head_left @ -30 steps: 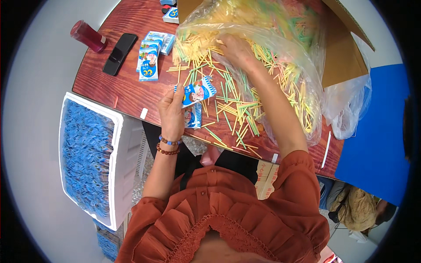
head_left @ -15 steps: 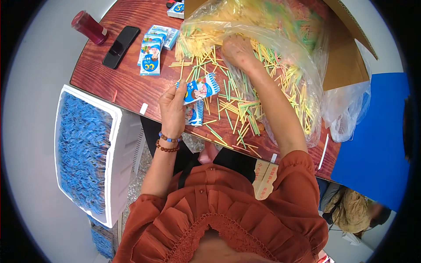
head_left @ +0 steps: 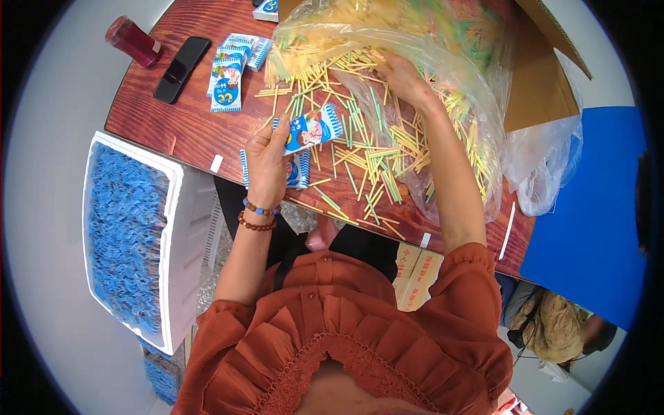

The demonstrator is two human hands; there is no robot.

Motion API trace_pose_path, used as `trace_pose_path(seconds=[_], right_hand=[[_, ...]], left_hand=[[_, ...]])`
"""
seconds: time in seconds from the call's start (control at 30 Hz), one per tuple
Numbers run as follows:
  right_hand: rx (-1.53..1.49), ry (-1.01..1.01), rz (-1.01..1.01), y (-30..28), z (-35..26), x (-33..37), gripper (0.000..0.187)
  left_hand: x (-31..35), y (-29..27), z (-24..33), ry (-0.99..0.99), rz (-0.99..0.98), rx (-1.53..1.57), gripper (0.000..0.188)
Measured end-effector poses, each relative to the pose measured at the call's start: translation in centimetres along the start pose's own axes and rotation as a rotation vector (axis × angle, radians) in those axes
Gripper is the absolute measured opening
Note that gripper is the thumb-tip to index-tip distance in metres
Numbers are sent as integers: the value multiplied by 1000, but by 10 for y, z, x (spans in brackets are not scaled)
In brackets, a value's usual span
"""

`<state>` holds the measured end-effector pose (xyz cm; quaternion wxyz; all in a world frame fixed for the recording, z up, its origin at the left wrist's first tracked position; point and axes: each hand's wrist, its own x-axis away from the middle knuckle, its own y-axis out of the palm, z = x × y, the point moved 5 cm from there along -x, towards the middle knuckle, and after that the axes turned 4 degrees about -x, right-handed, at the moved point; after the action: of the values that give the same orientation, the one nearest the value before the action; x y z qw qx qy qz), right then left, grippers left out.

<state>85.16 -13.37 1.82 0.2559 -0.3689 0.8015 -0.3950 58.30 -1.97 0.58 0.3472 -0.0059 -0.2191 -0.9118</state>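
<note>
The left hand (head_left: 268,158) pinches a blue-and-white sachet (head_left: 311,130) over the counter (head_left: 162,124); the right hand (head_left: 407,79), its grip unclear, rests among thin straws (head_left: 353,63); a forearm (head_left: 455,162) brush could sweep loose ones off the edge.

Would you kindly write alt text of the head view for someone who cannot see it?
A person's left hand holds a blue-and-white packet over a red table, while the right hand is among yellow and green sticks. A phone lies farther left, beside more packets.
</note>
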Motion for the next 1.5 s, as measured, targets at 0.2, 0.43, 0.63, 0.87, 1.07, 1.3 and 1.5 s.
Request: trace_pose_path(seconds=[0.2,0.43,0.63,0.87,1.07,1.3,1.5], right_hand=[[-552,329,-143,-19,16,22,25],[-1384,278,28,-23,-3,64,25],[-1769,-87,477,-40,-57,107,16],[-1707,-248,588,-58,-84,129,14],[-1546,-224,607,-44,-90,131,15],[-1438,-43,625,-31,-96,128,15],[-1484,7,658,-32,-100,127,15]], left_hand=[[6,10,5,-7,-19,48,22],[3,35,-10,-20,-35,168,22],[-4,63,-32,-36,-35,150,25],[0,74,-26,-7,-36,51,27],[5,84,-22,-2,-14,43,26],[-1,84,-31,45,-18,38,26],[3,87,-26,102,34,31,25]])
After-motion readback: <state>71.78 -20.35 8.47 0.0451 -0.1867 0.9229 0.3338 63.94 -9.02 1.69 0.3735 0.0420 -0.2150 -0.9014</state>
